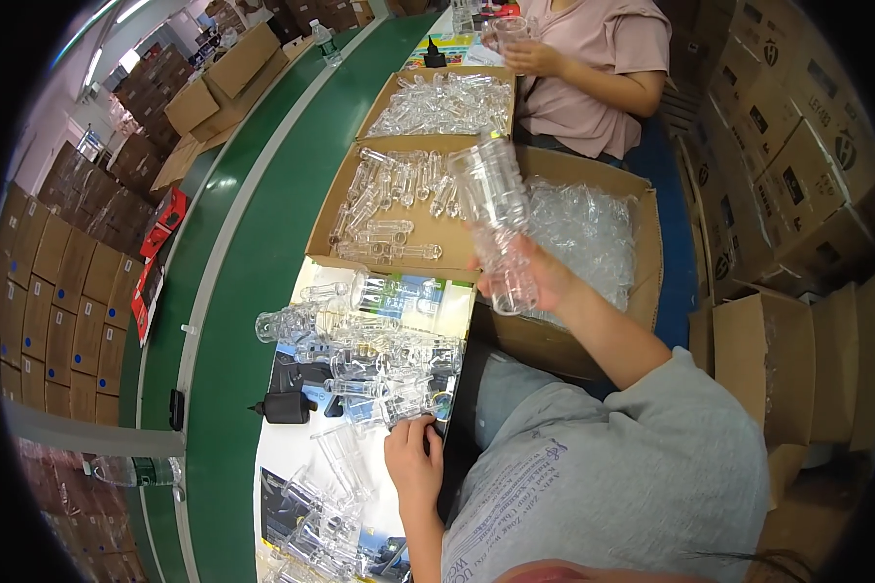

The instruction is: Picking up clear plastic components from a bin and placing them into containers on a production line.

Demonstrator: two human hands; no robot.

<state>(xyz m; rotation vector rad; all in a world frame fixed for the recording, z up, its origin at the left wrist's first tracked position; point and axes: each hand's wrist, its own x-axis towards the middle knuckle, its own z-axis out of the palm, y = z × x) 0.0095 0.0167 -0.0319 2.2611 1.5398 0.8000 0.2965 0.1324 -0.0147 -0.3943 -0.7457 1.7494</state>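
In the upper middle, my right hand [546, 277] is closed around the lower part of a clear tube-shaped piece [491, 189]. Its wide end tilts up and away, slightly blurred. My left hand [415, 459] rests at the near edge of the worktable, fingers loosely bent and apart, with nothing visible in them. Just beyond those fingertips lies a group of similar clear pieces [374, 345]; whether they touch cannot be made out. More clear pieces [321, 525] lie on the near end of the table. A black nozzle bottle [285, 408] lies on its side left of my left hand.
Ahead, a cardboard box [389, 255] holds small clear parts; another box of clear parts [437, 102] stands behind it. To the right, an open carton [642, 282] contains clear plastic bags. A green conveyor [226, 340] runs along the left. Across from me, a co-worker [593, 58] handles a clear piece.
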